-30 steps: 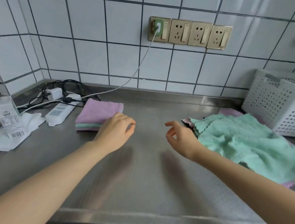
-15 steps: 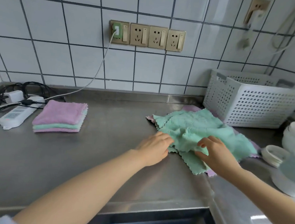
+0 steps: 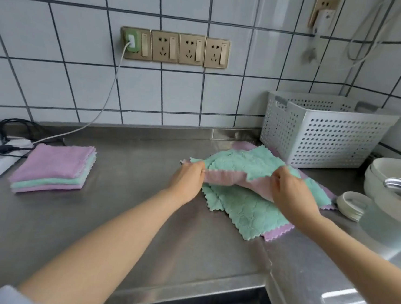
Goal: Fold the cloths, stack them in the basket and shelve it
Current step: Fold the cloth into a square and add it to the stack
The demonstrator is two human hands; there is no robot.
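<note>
Both hands' grip lifts top cloth (image 3: 239,169), hiding fingertips; basket (image 3: 322,135) interior unseen.

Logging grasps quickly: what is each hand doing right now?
Left hand: pinches the near edge of the raised green-and-pink scalloped microfibre cloth.
Right hand: grips the same cloth's edge.

bare forearms, lt blue sleeve (image 3: 5,294)
</note>
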